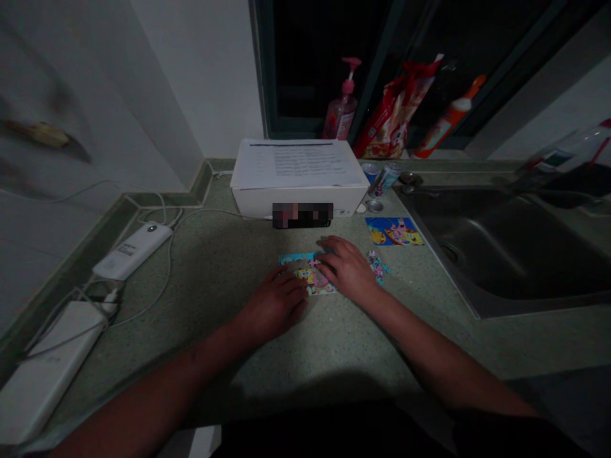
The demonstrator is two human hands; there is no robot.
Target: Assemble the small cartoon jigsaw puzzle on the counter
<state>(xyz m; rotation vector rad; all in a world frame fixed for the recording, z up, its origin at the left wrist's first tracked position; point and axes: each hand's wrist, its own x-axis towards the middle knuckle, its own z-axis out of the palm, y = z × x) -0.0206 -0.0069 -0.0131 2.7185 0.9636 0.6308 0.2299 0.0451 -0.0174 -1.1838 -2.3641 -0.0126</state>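
A small jigsaw puzzle (304,275) with a cartoon picture lies partly assembled on the counter, its middle and edges partly covered by my hands. My left hand (278,299) rests over its left edge, fingers laid out flat. From the right, my right hand (351,268) reaches over the puzzle with fingers apart, the fingertips beside a pink patch in it. Whether a piece sits under those fingertips I cannot make out. A small heap of loose puzzle pieces (379,267) lies just right of my right hand. Behind the heap is a blue cartoon picture card (394,231).
A white box (298,175) with a printed sheet on top stands at the back, a phone (302,216) leaning on its front. Cans (386,180) stand beside it. On the right is a metal sink (506,248); a power bank (133,250) and cables lie left.
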